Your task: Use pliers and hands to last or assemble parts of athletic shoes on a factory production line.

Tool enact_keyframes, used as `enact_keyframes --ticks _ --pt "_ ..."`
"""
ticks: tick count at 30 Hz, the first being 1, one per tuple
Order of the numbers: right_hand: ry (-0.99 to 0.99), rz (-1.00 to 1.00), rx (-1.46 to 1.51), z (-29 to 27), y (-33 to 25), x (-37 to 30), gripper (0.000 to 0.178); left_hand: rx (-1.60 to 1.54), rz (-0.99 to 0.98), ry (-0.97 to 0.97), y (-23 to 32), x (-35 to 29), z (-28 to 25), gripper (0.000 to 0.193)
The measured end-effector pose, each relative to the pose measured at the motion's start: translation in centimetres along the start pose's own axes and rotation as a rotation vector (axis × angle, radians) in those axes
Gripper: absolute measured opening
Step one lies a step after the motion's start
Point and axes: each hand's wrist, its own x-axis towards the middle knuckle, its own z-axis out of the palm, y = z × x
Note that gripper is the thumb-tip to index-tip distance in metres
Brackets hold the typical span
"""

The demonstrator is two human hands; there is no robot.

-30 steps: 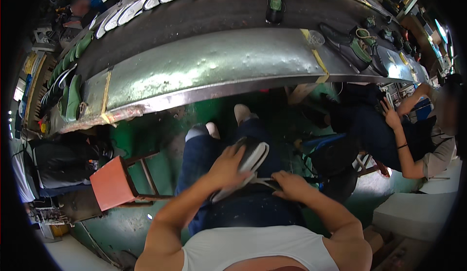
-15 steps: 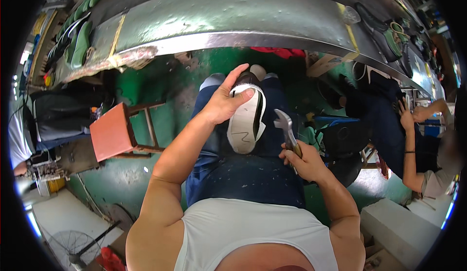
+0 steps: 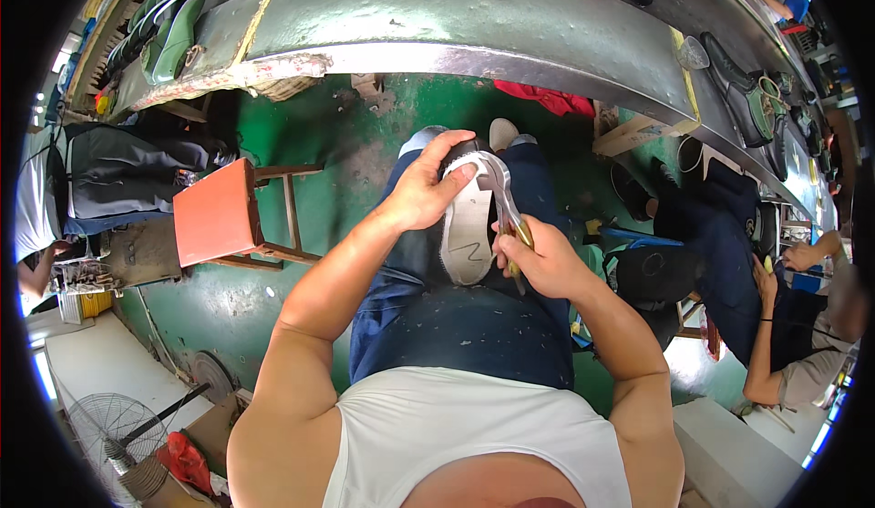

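Note:
A dark shoe lies sole up between my thighs, its pale insole marked with a dark line and its white lining edge standing up around it. My left hand is wrapped round the far end of the shoe, thumb pressing on the white edge. In my right hand I grip metal lasting pliers by yellowish handles. The head of the pliers is at the upper right edge of the shoe. Whether the jaws are clamped on the material I cannot tell.
A long metal-topped workbench runs ahead, with green and black shoe parts at its left and black shoes at its right. A red-brown stool stands left. A co-worker sits at the right; a fan stands lower left.
My right hand has brought the lasting pliers left and up, from beside the shoe to its edge. My left hand keeps hold of the shoe. The whole view has shifted slightly.

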Motion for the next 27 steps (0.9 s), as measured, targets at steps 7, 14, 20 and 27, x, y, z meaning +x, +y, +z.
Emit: enact_keyframes --ticks 7,14,20,27 --pt "0.302 -0.344 -0.704 -0.1 1.5 2.5 0.022 -0.306 0.019 0.078 -2.9 0.1 -0.5 0.042" --pt "0.160 -0.151 -0.857 -1.1 -1.7 -1.0 0.033 -0.459 -0.190 0.152 -1.4 0.5 0.5 0.042" --pt "0.153 -0.190 -0.311 -2.1 -0.5 -5.0 0.032 -0.107 0.128 0.066 1.7 -2.0 1.2 0.045" --pt "0.482 -0.461 -0.253 1.1 -2.7 -2.8 0.036 0.405 0.545 -0.030 7.0 -6.1 3.5 0.058"
